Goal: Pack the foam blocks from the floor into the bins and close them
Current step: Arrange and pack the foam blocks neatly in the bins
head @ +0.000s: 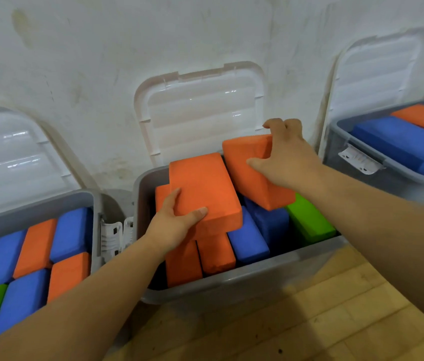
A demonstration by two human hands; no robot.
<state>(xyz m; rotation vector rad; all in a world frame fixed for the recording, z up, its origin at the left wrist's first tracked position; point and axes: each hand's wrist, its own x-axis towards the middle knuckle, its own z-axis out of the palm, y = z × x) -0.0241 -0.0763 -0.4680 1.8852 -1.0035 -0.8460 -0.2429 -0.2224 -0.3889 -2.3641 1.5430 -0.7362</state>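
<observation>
While bare wooden floor [336, 321] fills the lower right of the frame, the left hand [174, 225] grips a flat orange foam block [205, 188] over the middle bin [231, 282], centre frame. The right hand [283, 155] clasps a tilted orange block [250, 162] just behind. The open lid [200, 110] leans against the wall [101, 48].

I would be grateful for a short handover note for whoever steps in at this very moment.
Left hand grips a flat orange block over the middle bin.
Right hand grips a tilted orange block at the bin's back right.
Done: middle bin holds orange, blue and green blocks; left bin and right bin look full.
Left: seat both blocks, close all three lids, which stand open against the wall.
</observation>
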